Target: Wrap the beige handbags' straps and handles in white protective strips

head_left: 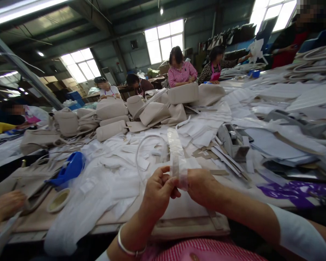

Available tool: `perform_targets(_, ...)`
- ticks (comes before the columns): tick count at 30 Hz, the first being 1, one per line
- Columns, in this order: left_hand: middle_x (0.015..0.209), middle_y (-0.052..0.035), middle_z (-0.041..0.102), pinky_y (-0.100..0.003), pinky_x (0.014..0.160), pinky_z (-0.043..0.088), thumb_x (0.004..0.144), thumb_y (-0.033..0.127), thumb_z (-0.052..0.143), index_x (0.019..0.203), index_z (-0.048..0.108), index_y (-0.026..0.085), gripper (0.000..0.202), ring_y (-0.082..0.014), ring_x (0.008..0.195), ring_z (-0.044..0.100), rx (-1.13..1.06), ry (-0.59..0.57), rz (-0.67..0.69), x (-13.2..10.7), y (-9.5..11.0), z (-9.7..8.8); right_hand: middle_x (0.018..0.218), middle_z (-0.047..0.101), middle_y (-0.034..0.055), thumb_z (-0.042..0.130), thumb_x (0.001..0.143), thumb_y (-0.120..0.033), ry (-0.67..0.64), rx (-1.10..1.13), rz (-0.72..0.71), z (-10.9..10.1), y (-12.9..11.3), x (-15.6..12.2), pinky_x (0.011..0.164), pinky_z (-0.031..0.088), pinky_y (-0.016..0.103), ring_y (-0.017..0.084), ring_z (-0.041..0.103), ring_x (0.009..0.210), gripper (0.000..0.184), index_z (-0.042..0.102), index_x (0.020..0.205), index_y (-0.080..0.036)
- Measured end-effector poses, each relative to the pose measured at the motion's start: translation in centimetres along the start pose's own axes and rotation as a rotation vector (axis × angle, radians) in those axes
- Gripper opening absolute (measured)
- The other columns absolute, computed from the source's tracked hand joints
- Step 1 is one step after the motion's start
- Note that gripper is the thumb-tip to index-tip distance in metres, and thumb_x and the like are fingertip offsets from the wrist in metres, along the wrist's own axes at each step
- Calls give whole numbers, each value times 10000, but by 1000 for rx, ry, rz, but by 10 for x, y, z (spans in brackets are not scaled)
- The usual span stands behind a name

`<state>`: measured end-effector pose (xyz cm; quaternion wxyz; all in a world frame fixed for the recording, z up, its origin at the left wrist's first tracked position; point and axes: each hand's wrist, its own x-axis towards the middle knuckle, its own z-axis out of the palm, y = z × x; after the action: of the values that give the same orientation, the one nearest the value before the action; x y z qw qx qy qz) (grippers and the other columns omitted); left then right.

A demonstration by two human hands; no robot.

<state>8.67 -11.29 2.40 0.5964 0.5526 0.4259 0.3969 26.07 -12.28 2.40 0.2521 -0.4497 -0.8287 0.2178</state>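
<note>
One shiny, translucent strip (176, 148) is standing nearly upright between my left hand (156, 192) and my right hand (203, 186), its top leaning slightly leftward. My left thumb and curled fingers are pinching closely at its lower end. My right hand is pressing against the other side, but its fingertips are hiding behind the strip, so I'm not able to tell how far they are closing. Beneath my hands, a flat beige piece (192, 229) is lying at the table (29, 236) edge before me. A thin pale loop (137, 156) is arching just left of the strip. Farther right, a grey dispenser (237, 150) is sitting among papers, with purple plastic (290, 191) lying nearer. Leftward, a white-rimmed roll (53, 209) is lying near a blue object (70, 168), and a co-worker's hand (11, 203) is showing, blurred. Beyond, beige bags (112, 108) are lying heaped.
</note>
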Motion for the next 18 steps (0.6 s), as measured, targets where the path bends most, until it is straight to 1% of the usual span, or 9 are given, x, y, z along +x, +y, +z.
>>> perform_targets(2,605,1,668,-208,449,447,785,507,717,966,522,170,430,-140,491,626,-2,-24,-117,1,-1,0,720,702,39,525,845,-121,38,-231,-29,5,4,-3,563,319,272,137,563,601,215,694,721,-169)
perform_targets(5,664,-14,676,-183,430,415,689,511,792,838,505,179,463,-142,536,643,-42,-78,-334,2,1,-4,607,632,70,532,784,-55,182,-474,-138,13,8,-9,537,289,309,156,507,536,211,632,625,-151)
perform_targets(7,699,-10,662,-172,431,392,654,480,822,794,547,165,441,-122,559,623,-67,-126,-437,2,2,-8,591,594,66,506,794,-34,282,-531,-228,15,8,-11,536,279,324,165,478,527,236,602,618,-160)
perform_targets(9,737,-14,644,-165,447,368,661,457,822,762,613,144,390,-97,588,578,-79,-154,-456,3,1,-11,593,566,52,464,859,-53,362,-516,-274,14,7,-12,540,282,326,165,455,531,277,582,635,-169)
perform_targets(12,762,-12,617,-168,493,331,699,416,806,774,695,132,314,-66,598,474,-119,-152,-399,4,-1,-12,601,549,33,433,933,-112,415,-356,-290,9,5,-12,558,314,309,153,449,555,312,575,662,-174)
perform_targets(14,739,-1,585,-185,513,309,738,396,777,788,721,142,264,-61,579,407,-112,-104,-304,4,-1,-11,699,608,46,457,945,-150,440,-130,-231,4,4,-13,609,369,288,150,512,639,232,638,801,-153)
perform_targets(16,751,-1,549,-210,563,337,791,352,731,771,737,157,197,-81,619,416,5,-23,-124,3,0,-10,804,649,55,523,941,-226,425,159,-55,0,4,-16,653,407,274,150,555,716,169,670,964,-146)
perform_targets(17,764,-3,524,-222,604,361,812,316,710,741,736,163,171,-96,661,436,93,20,-17,2,1,-9,803,647,48,564,930,-287,370,319,58,-2,5,-17,636,407,266,144,553,707,185,677,972,-146)
perform_targets(18,780,-5,496,-231,647,379,822,273,698,706,728,165,161,-109,708,453,183,51,88,0,1,-9,747,624,31,605,909,-360,289,487,174,-3,6,-18,590,388,253,129,529,655,230,682,922,-144)
